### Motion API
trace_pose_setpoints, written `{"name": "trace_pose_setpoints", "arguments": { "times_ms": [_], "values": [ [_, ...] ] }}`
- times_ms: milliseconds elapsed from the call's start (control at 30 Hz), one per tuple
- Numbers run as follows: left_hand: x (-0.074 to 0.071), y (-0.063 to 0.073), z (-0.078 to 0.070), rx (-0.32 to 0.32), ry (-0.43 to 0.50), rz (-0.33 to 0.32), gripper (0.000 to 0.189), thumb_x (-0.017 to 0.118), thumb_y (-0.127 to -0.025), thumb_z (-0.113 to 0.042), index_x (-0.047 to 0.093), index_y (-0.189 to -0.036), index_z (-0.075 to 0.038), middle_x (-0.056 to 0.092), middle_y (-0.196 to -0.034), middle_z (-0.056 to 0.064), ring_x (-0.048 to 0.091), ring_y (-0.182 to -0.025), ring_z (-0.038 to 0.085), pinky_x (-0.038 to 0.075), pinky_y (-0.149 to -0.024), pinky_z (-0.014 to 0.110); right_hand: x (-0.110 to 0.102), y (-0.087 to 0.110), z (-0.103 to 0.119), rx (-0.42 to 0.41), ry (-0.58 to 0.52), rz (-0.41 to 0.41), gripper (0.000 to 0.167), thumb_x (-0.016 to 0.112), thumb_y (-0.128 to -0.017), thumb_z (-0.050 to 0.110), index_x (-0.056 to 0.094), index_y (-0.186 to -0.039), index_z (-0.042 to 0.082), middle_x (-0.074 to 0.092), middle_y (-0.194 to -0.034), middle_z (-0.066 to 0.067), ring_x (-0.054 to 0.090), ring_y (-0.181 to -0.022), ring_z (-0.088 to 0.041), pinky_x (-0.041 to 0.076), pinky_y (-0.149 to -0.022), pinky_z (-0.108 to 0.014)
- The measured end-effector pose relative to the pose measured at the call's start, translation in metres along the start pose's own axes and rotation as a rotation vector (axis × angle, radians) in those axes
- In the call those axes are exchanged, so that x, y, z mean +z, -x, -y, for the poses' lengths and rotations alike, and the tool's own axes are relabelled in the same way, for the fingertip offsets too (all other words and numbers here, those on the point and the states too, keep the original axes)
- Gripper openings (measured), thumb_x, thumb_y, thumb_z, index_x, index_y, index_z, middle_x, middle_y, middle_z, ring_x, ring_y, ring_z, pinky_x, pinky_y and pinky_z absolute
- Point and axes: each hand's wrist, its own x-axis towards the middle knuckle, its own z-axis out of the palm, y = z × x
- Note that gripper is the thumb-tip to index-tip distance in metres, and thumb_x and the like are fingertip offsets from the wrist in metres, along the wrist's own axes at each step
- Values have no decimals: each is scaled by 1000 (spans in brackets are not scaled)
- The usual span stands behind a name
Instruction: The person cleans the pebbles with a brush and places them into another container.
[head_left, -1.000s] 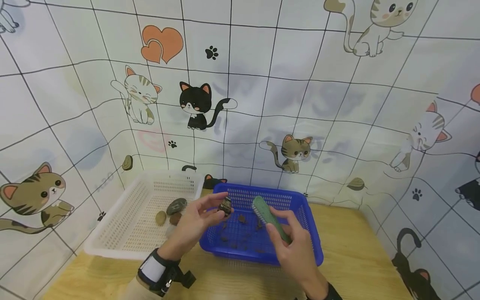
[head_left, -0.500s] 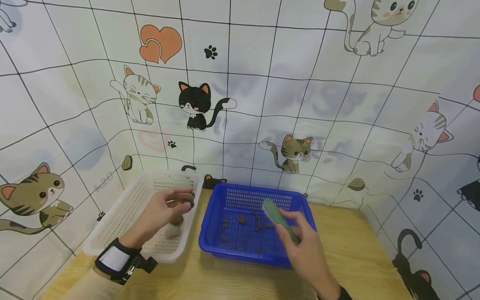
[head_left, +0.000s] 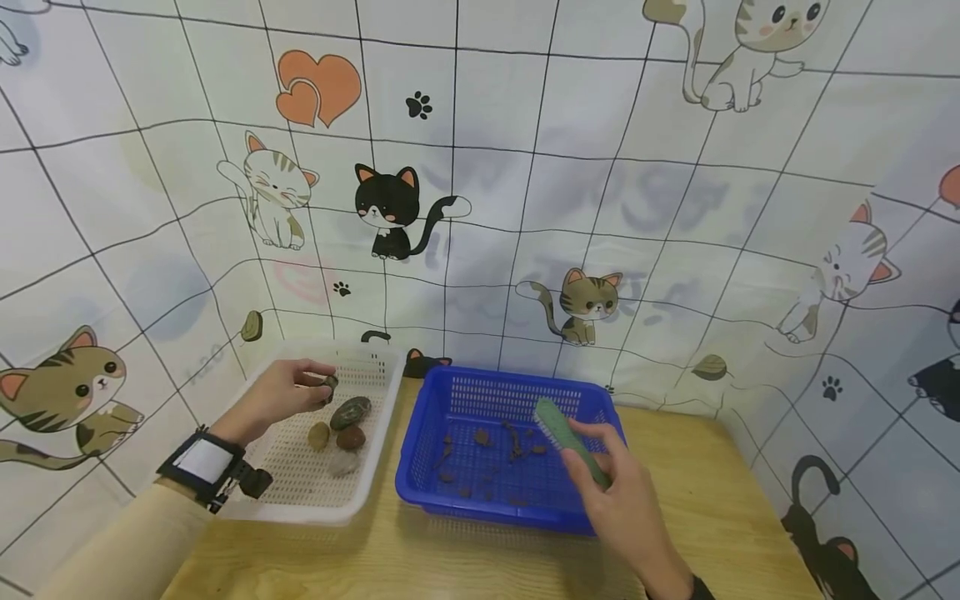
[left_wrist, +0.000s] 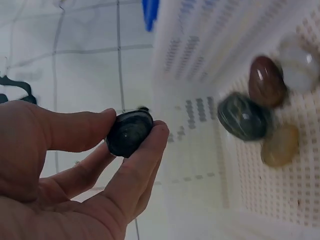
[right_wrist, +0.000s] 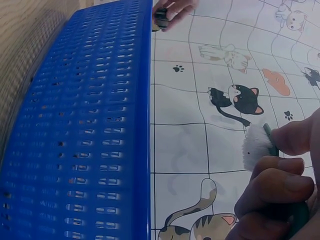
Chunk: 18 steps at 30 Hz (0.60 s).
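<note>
Over the back left part of the white basket (head_left: pixel 300 504), my left hand (head_left: pixel 281 392) pinches a dark stone (left_wrist: pixel 129 133) between thumb and fingertips. Below it in the basket lie a dark veined stone (head_left: pixel 350 413), a reddish-brown stone (head_left: pixel 350 437), a yellowish stone (head_left: pixel 318 435) and a whitish stone (head_left: pixel 343 463). My right hand (head_left: pixel 618 492) grips a green brush (head_left: pixel 564 437) with white bristles (right_wrist: pixel 256 146), above the right side of the blue basket (head_left: pixel 420 492). Brown crumbs (head_left: pixel 482 437) and bits of dirt are scattered across the blue basket's floor.
Both baskets stand side by side on a wooden table (head_left: pixel 420 558), with a narrow gap between them. A sheet printed with cats (head_left: pixel 487 208) hangs behind the table and along both sides.
My left hand has carried the dark stone leftward from over the blue basket to above the white basket. My right hand with the brush has shifted slightly right.
</note>
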Motion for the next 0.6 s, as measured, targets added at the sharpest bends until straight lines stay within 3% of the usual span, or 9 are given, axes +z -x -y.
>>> {"name": "trace_pose_setpoints", "arguments": {
  "times_ms": [167, 333, 433, 600],
  "values": [
    [-9, -25, 22, -99, -40, 32, 43, 73, -112, -4, 66, -149, 16, 76, -138, 40, 86, -109, 31, 75, -87, 36, -2, 1, 0, 6, -6, 11, 37, 72, -117, 15, 68, -154, 14, 43, -60, 17, 29, -43, 14, 29, -32, -15],
    [-11, -46, 41, -162, -141, 71, 37, 75, -103, 5, 71, -138, 18, 81, -115, 32, 84, -92, 27, 75, -78, 36, -3, 2, 0, 14, -4, 21, 37, 72, -117, 16, 68, -154, 14, 42, -59, 16, 29, -43, 13, 29, -32, -15],
    [-10, -52, 49, -192, -221, 99, 34, 76, -100, 7, 74, -132, 18, 80, -104, 23, 80, -83, 23, 75, -74, 35, -3, 2, 1, 19, 12, 32, 37, 73, -117, 17, 67, -154, 13, 43, -59, 16, 30, -43, 13, 30, -33, -16],
    [-7, -50, 54, -198, -322, 154, 28, 75, -100, 8, 77, -126, 17, 79, -92, 16, 74, -77, 20, 74, -71, 34, -4, 3, 0, 28, 55, 43, 38, 74, -116, 18, 67, -154, 13, 44, -60, 17, 31, -44, 12, 31, -35, -16]
  ]
}}
